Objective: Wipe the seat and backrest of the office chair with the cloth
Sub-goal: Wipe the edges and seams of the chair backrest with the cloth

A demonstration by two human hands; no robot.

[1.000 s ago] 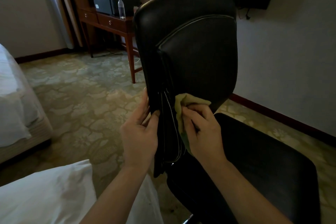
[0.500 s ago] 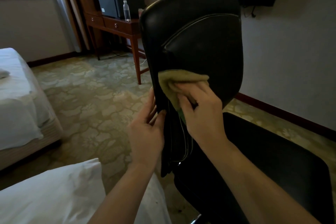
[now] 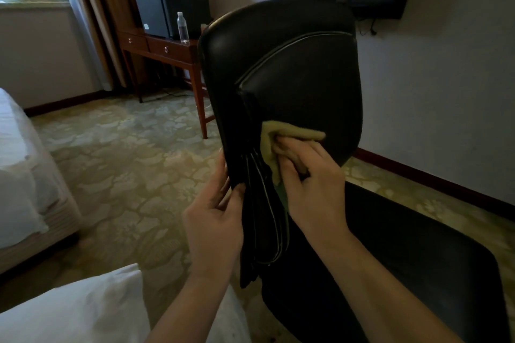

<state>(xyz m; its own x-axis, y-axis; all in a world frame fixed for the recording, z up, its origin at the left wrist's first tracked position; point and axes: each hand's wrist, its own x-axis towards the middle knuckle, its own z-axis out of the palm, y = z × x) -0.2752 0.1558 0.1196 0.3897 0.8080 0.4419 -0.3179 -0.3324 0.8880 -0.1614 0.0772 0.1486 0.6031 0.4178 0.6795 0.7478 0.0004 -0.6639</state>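
The chair (image 3: 320,97) is your biggest risk. It probably swivels or rolls, so a hard push from the wiping hand could turn it away from you and cut strokes short. Its backrest (image 3: 278,44) stands upright and side-on in front of you, and the seat (image 3: 404,253) runs off to the lower right. The top of the backrest is well above the cloth, so you could skip it if you work only low down. I cannot tell whether the seat has been wiped.

Your left hand (image 3: 214,220) steadies the backrest's near edge, with the thumb on the front face and the fingers behind, pinching loosely. If that grip slackens, the backrest could swing. Your right hand (image 3: 309,178) has its fingers curled on the cloth (image 3: 289,131), pressing it against the lower backrest just right of the piped seam. That grip is clamped on the cloth. Press too hard at the seam and the cloth may bunch there. Part of the cloth hangs below your palm and could slip free.
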